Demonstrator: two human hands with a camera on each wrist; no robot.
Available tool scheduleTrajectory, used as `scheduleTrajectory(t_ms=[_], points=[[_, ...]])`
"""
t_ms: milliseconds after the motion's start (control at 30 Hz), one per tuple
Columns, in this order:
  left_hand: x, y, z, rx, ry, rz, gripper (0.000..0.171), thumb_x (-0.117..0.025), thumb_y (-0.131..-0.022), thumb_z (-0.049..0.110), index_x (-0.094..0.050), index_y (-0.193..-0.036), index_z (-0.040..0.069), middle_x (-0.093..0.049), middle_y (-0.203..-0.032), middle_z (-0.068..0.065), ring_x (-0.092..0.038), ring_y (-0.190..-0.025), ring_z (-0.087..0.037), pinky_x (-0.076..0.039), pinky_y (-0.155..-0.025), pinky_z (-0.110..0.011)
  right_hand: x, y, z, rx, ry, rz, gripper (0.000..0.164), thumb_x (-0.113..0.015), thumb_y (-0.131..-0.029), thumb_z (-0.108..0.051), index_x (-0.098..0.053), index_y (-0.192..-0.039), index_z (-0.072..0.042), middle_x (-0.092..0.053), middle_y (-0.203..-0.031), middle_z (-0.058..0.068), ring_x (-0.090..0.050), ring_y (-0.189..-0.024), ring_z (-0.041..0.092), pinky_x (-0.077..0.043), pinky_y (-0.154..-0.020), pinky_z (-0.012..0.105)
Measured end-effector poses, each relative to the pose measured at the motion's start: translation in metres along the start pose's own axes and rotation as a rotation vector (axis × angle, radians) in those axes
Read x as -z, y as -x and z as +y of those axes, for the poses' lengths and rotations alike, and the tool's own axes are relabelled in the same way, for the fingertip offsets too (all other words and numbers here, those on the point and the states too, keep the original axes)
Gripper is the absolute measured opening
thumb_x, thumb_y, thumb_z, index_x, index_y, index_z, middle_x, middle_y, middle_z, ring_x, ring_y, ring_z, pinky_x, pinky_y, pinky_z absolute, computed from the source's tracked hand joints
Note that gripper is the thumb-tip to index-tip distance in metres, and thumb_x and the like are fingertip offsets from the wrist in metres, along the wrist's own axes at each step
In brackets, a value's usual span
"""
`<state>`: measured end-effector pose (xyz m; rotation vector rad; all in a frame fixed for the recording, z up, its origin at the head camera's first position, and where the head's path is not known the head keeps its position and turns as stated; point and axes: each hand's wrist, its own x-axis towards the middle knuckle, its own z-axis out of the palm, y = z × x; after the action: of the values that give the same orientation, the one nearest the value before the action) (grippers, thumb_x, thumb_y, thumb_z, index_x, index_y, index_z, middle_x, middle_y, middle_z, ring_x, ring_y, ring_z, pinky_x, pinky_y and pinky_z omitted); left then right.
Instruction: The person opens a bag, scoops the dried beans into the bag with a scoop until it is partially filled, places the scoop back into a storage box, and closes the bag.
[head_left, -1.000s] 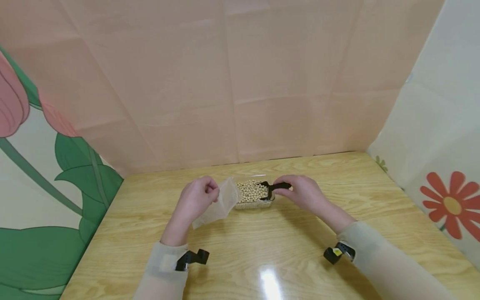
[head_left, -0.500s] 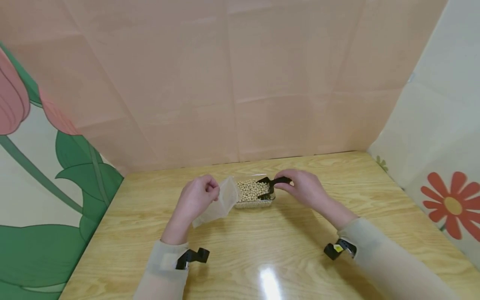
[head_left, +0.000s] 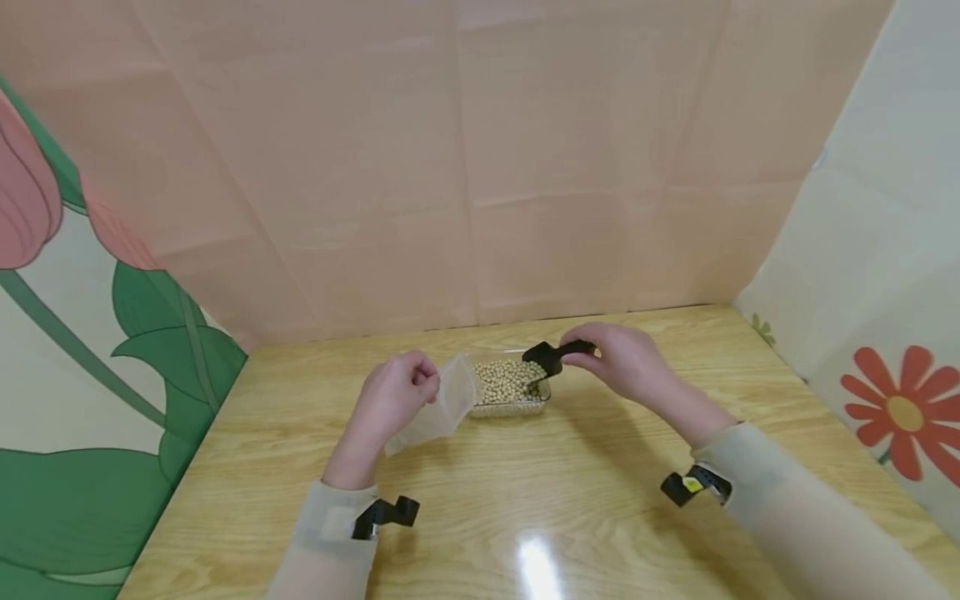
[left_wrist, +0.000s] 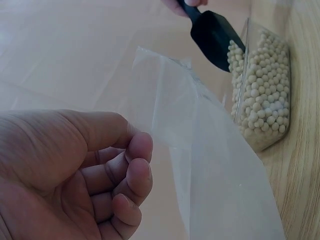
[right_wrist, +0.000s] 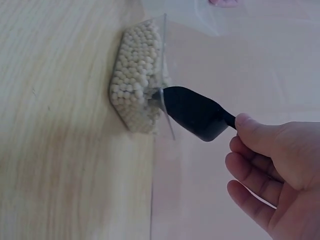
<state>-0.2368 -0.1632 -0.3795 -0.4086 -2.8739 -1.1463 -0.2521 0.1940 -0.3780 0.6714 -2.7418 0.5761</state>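
My left hand (head_left: 393,396) pinches the edge of a translucent plastic bag (head_left: 447,400) between thumb and forefinger; the bag hangs just left of the box. A clear plastic box (head_left: 506,409) holds round beige beans (head_left: 501,381). My right hand (head_left: 626,360) grips the thin handle of a black scoop (right_wrist: 195,112) with thumb and fingers. The scoop tilts down over the box's right end, its tip at the beans. In the left wrist view, several beans lie against the scoop's edge, and most of its bowl looks bare.
The box stands on a wood-grain table (head_left: 465,500), near its back edge. A pink sheet (head_left: 465,183) rises behind the table. Flower-patterned walls (head_left: 900,408) border both sides. Each sleeve carries a black wrist camera (head_left: 393,512).
My right hand has drawn the scoop up and slightly right, from deep in the beans to the box's right rim. The left hand and bag have stayed nearly still.
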Motion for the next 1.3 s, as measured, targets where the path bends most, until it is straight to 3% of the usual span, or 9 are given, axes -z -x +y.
scheduleTrajectory(t_ms=[433, 633, 933, 1300], points=[[-0.002, 0.0, 0.0, 0.008, -0.034, 0.006, 0.011, -0.07, -0.105, 0.01, -0.071, -0.094, 0.012, -0.069, -0.075, 0.004, -0.058, -0.062, -0.018, -0.045, -0.059, -0.035, 0.009, 0.001, 0.003, -0.019, -0.012, -0.023, 0.022, -0.085, -0.099, -0.024, -0.083, -0.118, -0.015, -0.081, -0.109, 0.003, -0.07, -0.083, 0.018, -0.054, -0.073, 0.047], [-0.004, 0.0, -0.001, 0.02, -0.081, 0.013, 0.011, -0.068, -0.103, 0.011, -0.069, -0.093, 0.013, -0.068, -0.074, 0.005, -0.058, -0.06, -0.017, -0.044, -0.058, -0.035, 0.003, 0.002, 0.005, -0.076, -0.025, -0.08, 0.023, -0.084, -0.101, -0.03, -0.083, -0.119, -0.016, -0.081, -0.107, 0.001, -0.067, -0.08, 0.015, -0.054, -0.074, 0.046], [-0.007, 0.0, -0.003, 0.009, -0.182, 0.06, 0.012, -0.07, -0.101, 0.008, -0.068, -0.09, 0.011, -0.063, -0.068, 0.004, -0.054, -0.056, -0.017, -0.042, -0.055, -0.034, -0.013, 0.003, 0.005, -0.135, -0.131, -0.082, 0.023, -0.083, -0.101, -0.03, -0.083, -0.119, -0.014, -0.081, -0.11, 0.005, -0.064, -0.077, 0.015, -0.052, -0.074, 0.043], [-0.008, -0.002, -0.002, 0.017, -0.09, 0.059, 0.011, -0.07, -0.108, 0.013, -0.071, -0.097, 0.009, -0.068, -0.075, 0.003, -0.06, -0.061, -0.016, -0.046, -0.057, -0.034, -0.037, 0.003, 0.011, -0.22, -0.288, -0.095, 0.025, -0.083, -0.102, -0.029, -0.083, -0.12, -0.013, -0.08, -0.11, 0.007, -0.061, -0.072, 0.017, -0.05, -0.069, 0.039]])
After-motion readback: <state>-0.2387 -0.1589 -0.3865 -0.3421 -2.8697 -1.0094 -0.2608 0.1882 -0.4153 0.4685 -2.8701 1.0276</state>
